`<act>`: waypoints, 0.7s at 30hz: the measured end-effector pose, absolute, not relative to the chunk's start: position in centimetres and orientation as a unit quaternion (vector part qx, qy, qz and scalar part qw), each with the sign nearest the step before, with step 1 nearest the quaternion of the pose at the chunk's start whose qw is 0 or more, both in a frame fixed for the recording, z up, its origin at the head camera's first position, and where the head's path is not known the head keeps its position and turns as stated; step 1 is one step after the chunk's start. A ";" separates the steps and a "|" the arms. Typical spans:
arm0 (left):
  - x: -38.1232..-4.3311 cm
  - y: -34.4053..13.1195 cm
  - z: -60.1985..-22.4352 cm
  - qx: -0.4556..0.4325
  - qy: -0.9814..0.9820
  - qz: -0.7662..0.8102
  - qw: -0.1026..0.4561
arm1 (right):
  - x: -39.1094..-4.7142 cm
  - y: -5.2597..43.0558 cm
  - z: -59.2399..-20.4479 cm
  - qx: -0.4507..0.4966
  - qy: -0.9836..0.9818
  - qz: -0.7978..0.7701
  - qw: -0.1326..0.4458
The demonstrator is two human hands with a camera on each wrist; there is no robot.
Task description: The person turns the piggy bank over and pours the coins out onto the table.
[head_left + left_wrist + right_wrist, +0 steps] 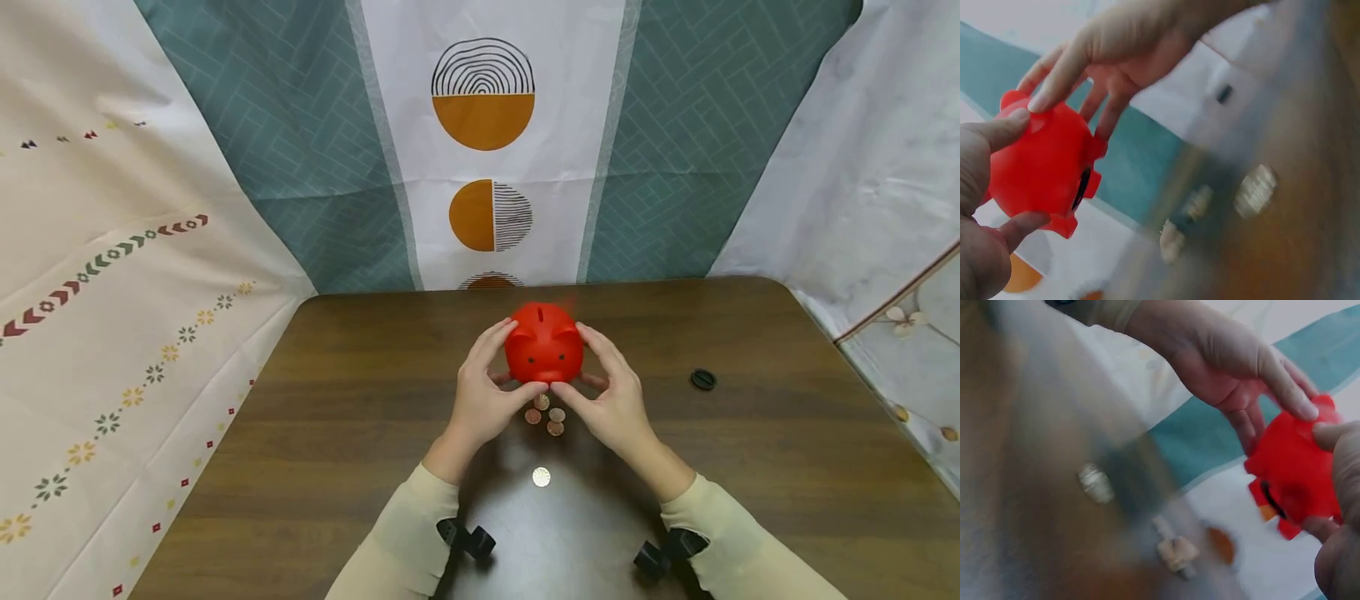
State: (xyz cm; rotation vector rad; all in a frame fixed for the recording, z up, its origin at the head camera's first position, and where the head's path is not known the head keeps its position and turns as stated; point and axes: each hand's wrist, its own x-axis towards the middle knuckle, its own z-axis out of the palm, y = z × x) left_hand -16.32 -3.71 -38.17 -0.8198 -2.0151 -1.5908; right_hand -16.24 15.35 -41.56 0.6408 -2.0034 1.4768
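Between both hands is a red piggy bank [543,346], its snout and eyes toward me and its coin slot up. The left hand [480,396] grips it from the left, the right hand [617,400] from the right, with both thumbs at the snout. In the left wrist view its short feet hang free above the table, and a dark round spot [1082,187] shows on the underside. Just below the bank in the head view lie several coins [555,428], copper and pale. A single shiny coin [541,477] sits closer to me.
A black round cap [702,379] lies on the brown wooden table [337,442], right of the hands. Patterned cloths [300,125] hang behind the table and along both sides. Each wrist wears a black strap-on mount [468,540].
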 end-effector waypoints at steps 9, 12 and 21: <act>-18.0 -4.4 -41.5 -0.230 -0.774 -0.573 0.138 | -16.0 15.1 -42.2 0.197 -0.779 0.551 0.225; -17.4 -4.2 -40.4 -0.238 -0.772 -0.573 0.135 | -15.3 14.8 -41.0 0.195 -0.777 0.555 0.222; -17.4 -4.0 -39.3 -0.295 -0.751 -0.555 0.201 | -15.9 15.2 -40.7 0.247 -0.738 0.552 0.299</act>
